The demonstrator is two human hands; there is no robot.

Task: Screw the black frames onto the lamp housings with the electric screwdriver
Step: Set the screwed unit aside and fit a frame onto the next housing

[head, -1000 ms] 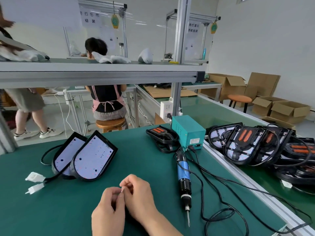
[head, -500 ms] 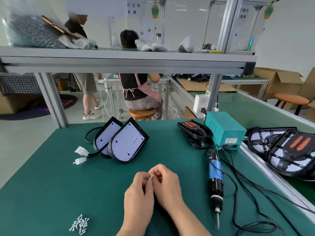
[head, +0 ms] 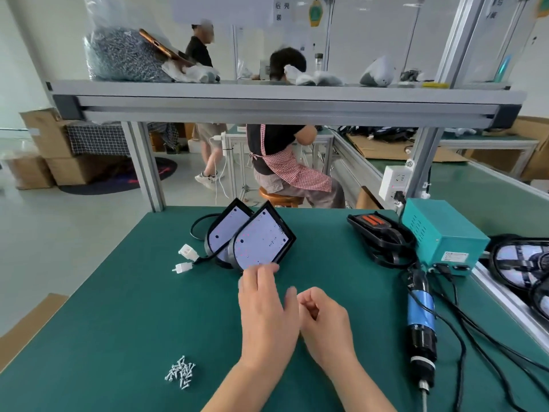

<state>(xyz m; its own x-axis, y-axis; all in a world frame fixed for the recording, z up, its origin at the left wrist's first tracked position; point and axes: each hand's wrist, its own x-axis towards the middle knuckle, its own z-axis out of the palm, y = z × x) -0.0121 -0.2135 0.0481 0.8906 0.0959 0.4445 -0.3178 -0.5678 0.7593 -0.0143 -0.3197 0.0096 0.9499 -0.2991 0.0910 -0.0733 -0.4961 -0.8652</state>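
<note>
Hands (head: 266, 319) (head: 326, 331) close, screwdriver (head: 420, 318) lengthwise, tip nearward

You work in bright, even light with faint shadows; your bare left hand (head: 264, 310) blurs slightly, and the frame edges bow.

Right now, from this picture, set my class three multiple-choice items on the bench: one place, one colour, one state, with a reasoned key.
1. Where are the screws?
A. in a bowl
B. on the green mat, left of the left hand
C. in a drawer

2. What colour is the band round the electric screwdriver?
A. red
B. yellow
C. blue

3. The electric screwdriver is
A. lying unheld
B. in a hand
C. hanging overhead

Key:
1 B: they lie loose beside the left forearm.
2 C: its middle is blue.
3 A: no hand touches it.
</note>
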